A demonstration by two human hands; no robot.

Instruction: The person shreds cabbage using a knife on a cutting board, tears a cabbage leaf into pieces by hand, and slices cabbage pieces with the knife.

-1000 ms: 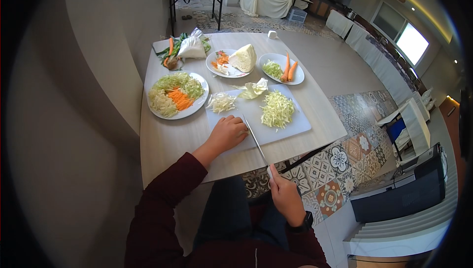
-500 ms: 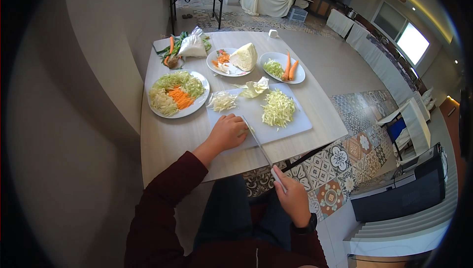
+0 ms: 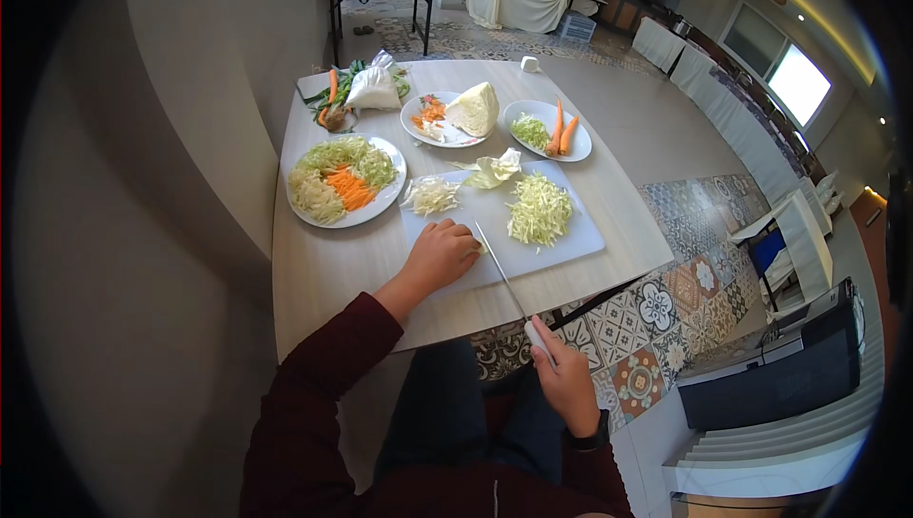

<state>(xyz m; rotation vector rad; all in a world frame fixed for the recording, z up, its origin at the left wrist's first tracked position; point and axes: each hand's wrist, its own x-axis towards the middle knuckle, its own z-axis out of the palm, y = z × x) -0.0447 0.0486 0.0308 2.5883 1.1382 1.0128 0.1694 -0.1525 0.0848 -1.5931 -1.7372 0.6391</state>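
My right hand (image 3: 568, 387) is closed round the white handle of a kitchen knife (image 3: 501, 269). The blade points up and left over the white cutting board (image 3: 576, 244), its tip close to my left fingers. With fingers curled, my left hand (image 3: 441, 256) presses a small pale piece of cabbage (image 3: 482, 248) on the board; most of the piece is hidden under the fingers. A heap of shredded cabbage (image 3: 539, 211) lies on the board's right side. Whiter shreds (image 3: 432, 195) are at its left, and a cabbage leaf (image 3: 493, 171) rests at its far edge.
Left of the board, a large plate (image 3: 395, 192) bears shredded cabbage and carrot. Farther back are a plate (image 3: 411, 126) with a cabbage wedge (image 3: 475, 111), a plate (image 3: 583, 145) with two carrots (image 3: 561, 131), and a plastic bag (image 3: 374, 89) beside greens. A wall borders the table's left.
The knife blade has shifted slightly right, a little away from my left fingertips. My left hand stays in nearly the same place on the board.
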